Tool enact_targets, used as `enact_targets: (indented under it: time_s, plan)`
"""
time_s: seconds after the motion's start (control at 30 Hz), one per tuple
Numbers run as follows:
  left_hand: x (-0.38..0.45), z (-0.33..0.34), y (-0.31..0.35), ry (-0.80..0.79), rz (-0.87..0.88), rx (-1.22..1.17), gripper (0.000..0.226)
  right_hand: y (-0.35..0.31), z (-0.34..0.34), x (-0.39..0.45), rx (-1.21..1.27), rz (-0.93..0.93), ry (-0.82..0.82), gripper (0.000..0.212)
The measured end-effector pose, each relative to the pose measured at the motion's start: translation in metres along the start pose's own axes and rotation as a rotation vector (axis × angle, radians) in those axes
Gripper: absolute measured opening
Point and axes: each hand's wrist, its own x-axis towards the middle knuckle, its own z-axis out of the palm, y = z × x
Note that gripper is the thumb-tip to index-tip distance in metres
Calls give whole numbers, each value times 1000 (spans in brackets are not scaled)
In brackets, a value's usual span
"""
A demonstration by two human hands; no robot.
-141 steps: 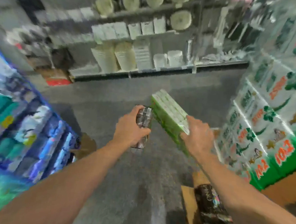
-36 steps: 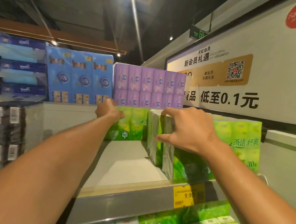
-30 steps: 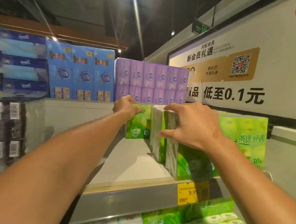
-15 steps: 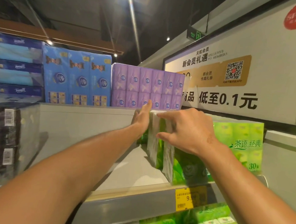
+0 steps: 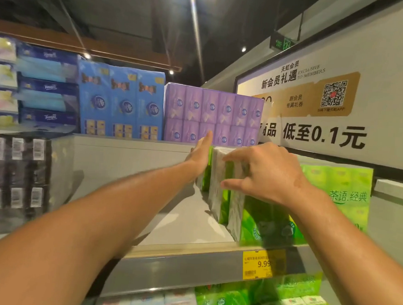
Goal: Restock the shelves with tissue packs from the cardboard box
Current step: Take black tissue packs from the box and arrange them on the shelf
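Several green tissue packs (image 5: 226, 201) stand on edge in a row on the right half of the grey shelf (image 5: 186, 224). My left hand (image 5: 201, 153) lies flat with straight fingers against the left side of the rear green pack, pressing it toward the row. My right hand (image 5: 263, 173) rests on top of the front packs, fingers and thumb curled over their upper edges. A larger green pack (image 5: 344, 196) stands at the right end. The cardboard box is out of view.
Purple packs (image 5: 212, 116) and blue packs (image 5: 121, 102) sit on the top shelf. Dark wrapped packs (image 5: 17, 176) stand at the left. A yellow price tag (image 5: 263, 264) hangs on the shelf lip. More green packs (image 5: 269, 300) fill the shelf below. A white sign (image 5: 326, 108) covers the right wall.
My left hand brought a green pack from the shelf's back left over to the row, let go of it and now presses flat against it. My right hand stayed on the front packs.
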Motion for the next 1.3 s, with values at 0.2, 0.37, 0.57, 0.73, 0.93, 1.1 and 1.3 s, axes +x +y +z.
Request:
enact_targets:
  time_s: [0.2, 0.37, 0.57, 0.73, 0.93, 1.1, 1.3]
  plan:
    - [-74, -99, 29, 129, 192, 708, 53, -33, -14, 13, 10, 69, -12, 66]
    - [-159, -207, 50, 557, 431, 1444, 36, -133, -2, 31, 220, 41, 88, 50]
    - [-240, -293, 40, 440, -115, 1078, 83, -230, 12, 28, 357, 23, 81, 57]
    - [-251, -290, 19, 400, -65, 806, 101, -246, 10, 13, 375, 36, 104, 74]
    - [-231, -266, 7, 523, 94, 621, 78, -211, 3, -7, 348, 64, 167, 79]
    - [-226, -236, 6, -14, 224, 0, 60, -170, -20, -7, 339, -33, 179, 98]
    - [-222, -219, 20, -127, 48, -39, 51, -138, -17, -8, 268, -75, -16, 82]
